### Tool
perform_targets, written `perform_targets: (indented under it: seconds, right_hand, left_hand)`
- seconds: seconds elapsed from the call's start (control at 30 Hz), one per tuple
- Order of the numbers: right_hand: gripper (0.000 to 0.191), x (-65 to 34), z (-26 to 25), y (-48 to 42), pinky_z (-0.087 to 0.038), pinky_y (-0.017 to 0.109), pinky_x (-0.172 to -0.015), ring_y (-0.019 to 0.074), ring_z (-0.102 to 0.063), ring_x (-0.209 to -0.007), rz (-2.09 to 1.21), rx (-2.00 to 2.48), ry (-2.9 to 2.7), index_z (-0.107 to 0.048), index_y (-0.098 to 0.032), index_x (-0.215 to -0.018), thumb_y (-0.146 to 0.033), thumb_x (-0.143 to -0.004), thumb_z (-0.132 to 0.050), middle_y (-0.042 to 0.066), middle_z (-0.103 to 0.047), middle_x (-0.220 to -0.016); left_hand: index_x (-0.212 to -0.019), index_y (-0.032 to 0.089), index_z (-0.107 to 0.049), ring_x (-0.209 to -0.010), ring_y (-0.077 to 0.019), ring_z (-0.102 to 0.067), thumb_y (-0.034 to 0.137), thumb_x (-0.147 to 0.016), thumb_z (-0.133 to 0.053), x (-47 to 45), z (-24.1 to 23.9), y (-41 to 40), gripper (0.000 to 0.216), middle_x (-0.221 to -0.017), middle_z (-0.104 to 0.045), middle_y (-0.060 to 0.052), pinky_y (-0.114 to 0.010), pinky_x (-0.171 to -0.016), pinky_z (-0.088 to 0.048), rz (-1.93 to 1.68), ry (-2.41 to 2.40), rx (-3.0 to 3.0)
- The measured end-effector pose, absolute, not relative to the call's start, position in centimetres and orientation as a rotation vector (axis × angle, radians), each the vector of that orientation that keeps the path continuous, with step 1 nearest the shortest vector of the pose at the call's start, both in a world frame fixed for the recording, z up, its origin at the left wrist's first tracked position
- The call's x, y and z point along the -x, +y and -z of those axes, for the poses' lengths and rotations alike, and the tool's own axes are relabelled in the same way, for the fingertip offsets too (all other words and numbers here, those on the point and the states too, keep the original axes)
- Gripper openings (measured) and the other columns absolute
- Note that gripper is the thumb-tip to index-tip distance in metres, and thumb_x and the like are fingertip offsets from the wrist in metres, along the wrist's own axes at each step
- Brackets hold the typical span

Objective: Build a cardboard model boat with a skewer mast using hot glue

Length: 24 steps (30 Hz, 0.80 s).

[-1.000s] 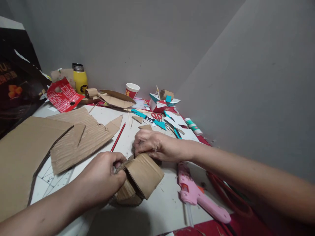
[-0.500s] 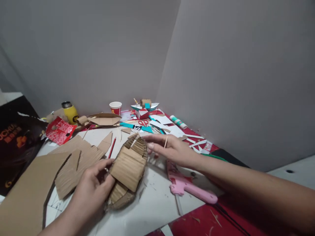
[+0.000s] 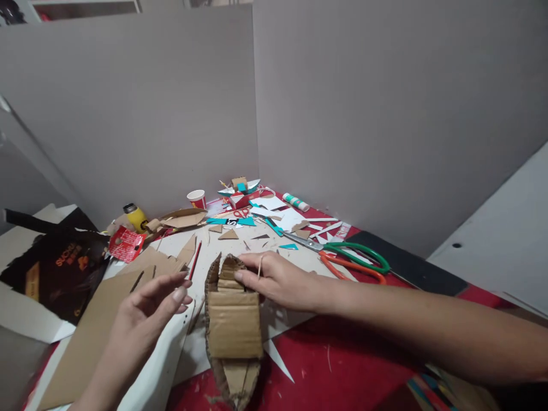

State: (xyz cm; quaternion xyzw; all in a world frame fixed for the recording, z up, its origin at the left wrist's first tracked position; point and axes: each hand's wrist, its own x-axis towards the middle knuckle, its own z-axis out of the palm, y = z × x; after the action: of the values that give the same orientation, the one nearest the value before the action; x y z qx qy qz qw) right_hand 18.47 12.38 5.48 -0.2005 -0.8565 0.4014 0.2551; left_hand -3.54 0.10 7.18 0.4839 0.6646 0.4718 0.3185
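A small boat shape made of corrugated cardboard (image 3: pixel 234 325) stands nearly upright in front of me, pointed at both ends, with a folded cardboard piece across its middle. My right hand (image 3: pixel 274 279) grips its upper right rim, thumb inside and fingers behind the wall. To the left, my left hand (image 3: pixel 154 308) is held apart from the boat, its fingers loosely curved and nothing in them. Just beyond the left fingertips lies a red pencil (image 3: pixel 195 261). Large scissors with green and orange handles (image 3: pixel 355 257) rest past my right wrist.
Cardboard sheets (image 3: pixel 98 319) spread across the left side, near a torn black box (image 3: pixel 51 262) and a red wrapper (image 3: pixel 125 244). At the back are a yellow bottle (image 3: pixel 136 218), a paper cup (image 3: pixel 197 198), a small model boat (image 3: pixel 240 185) and many paper scraps (image 3: pixel 291 220). Grey panels (image 3: pixel 128 103) rise behind.
My left hand has let go of the cardboard boat and moved left. The right hand has taken hold of its rim, and the boat has turned more upright. The pink glue gun is no longer visible.
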Motion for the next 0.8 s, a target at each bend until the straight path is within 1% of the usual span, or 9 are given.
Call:
perform_targets:
  seconds: [0.07,0.13,0.2,0.27,0.33,0.47,0.6,0.73,0.8]
  right_hand:
    - [0.019,-18.7,-5.5,11.3,-0.042,0.025,-0.067,0.0134,-0.052,-0.069,-1.031,0.469,-2.379,-0.058,-0.015,-0.081,-0.023,-0.092,-0.044,0.002,-0.058,-0.074]
    - [0.018,-18.9,-5.5,10.4,-0.043,0.025,-0.072,0.0147,-0.056,-0.075,-1.039,0.415,-2.410,-0.060,-0.014,-0.089,-0.021,-0.093,-0.044,0.005,-0.062,-0.082]
    - [0.020,-19.1,-5.6,9.8,-0.044,0.025,-0.073,0.0153,-0.058,-0.079,-1.045,0.392,-2.423,-0.061,-0.014,-0.096,-0.020,-0.094,-0.043,0.006,-0.065,-0.086]
    - [0.022,-19.3,-5.5,9.5,-0.044,0.024,-0.072,0.0150,-0.059,-0.078,-1.051,0.379,-2.431,-0.062,-0.014,-0.102,-0.020,-0.095,-0.042,0.006,-0.066,-0.088]
    - [0.023,-19.5,-5.4,9.4,-0.044,0.023,-0.070,0.0143,-0.059,-0.075,-1.049,0.378,-2.445,-0.062,-0.013,-0.104,-0.020,-0.095,-0.042,0.006,-0.066,-0.086]
    - [0.025,-19.6,-4.9,9.3,-0.044,0.023,-0.067,0.0141,-0.058,-0.071,-1.017,0.389,-2.501,-0.063,-0.010,-0.099,-0.020,-0.096,-0.040,0.008,-0.066,-0.081]
    - [0.024,-19.3,-4.4,9.5,-0.044,0.023,-0.066,0.0140,-0.056,-0.069,-0.975,0.345,-2.509,-0.061,-0.009,-0.097,-0.020,-0.095,-0.040,0.009,-0.065,-0.080]
    - [0.024,-19.1,-3.7,9.9,-0.044,0.022,-0.065,0.0133,-0.056,-0.068,-0.980,0.315,-2.475,-0.061,-0.010,-0.100,-0.020,-0.095,-0.040,0.007,-0.065,-0.080]
    - [0.023,-19.1,-3.5,10.1,-0.045,0.023,-0.068,0.0137,-0.058,-0.073,-0.999,0.306,-2.466,-0.061,-0.011,-0.103,-0.019,-0.095,-0.040,0.008,-0.067,-0.085]
  left_hand:
    - [-0.098,0.020,-0.073,-0.080,-0.0193,-0.070,0.044,-0.072,-0.074,2.6,-7.2,0.2,0.036,-0.094,-0.076,-0.007,-0.026,-0.071,-0.058,-1.245,1.794,-1.354]
    - [-0.092,0.021,-0.074,-0.074,-0.0175,-0.070,0.040,-0.073,-0.075,1.7,-6.9,0.2,0.027,-0.086,-0.076,-0.004,-0.025,-0.067,-0.057,-1.236,1.808,-1.531]
    - [-0.087,0.023,-0.073,-0.069,-0.0147,-0.068,0.033,-0.077,-0.073,1.1,-6.4,0.0,0.015,-0.081,-0.075,-0.001,-0.023,-0.065,-0.056,-1.269,1.791,-1.785]
    - [-0.086,0.024,-0.072,-0.070,-0.0129,-0.068,0.024,-0.079,-0.070,0.8,-5.9,-0.3,0.007,-0.081,-0.074,0.001,-0.021,-0.065,-0.054,-1.326,1.736,-2.048]
    - [-0.090,0.025,-0.071,-0.074,-0.0121,-0.068,0.018,-0.081,-0.068,0.6,-5.5,-0.5,0.012,-0.084,-0.073,0.002,-0.020,-0.067,-0.054,-1.354,1.683,-2.235]
    - [-0.099,0.025,-0.068,-0.079,-0.0119,-0.066,0.011,-0.082,-0.066,0.7,-4.7,-0.5,0.022,-0.087,-0.071,0.002,-0.021,-0.072,-0.053,-1.331,1.626,-2.378]
    - [-0.096,0.025,-0.069,-0.079,-0.0133,-0.065,0.011,-0.082,-0.065,0.5,-4.3,-0.2,0.020,-0.086,-0.070,0.001,-0.023,-0.072,-0.052,-1.314,1.604,-2.294]
    - [-0.088,0.023,-0.071,-0.080,-0.0152,-0.066,0.022,-0.082,-0.066,-0.5,-3.8,-0.1,0.008,-0.086,-0.071,-0.001,-0.024,-0.073,-0.055,-1.466,1.737,-1.826]
    - [-0.090,0.022,-0.071,-0.080,-0.0163,-0.067,0.027,-0.080,-0.069,-0.9,-3.3,-0.2,0.012,-0.088,-0.072,-0.002,-0.025,-0.074,-0.056,-1.542,1.802,-1.598]
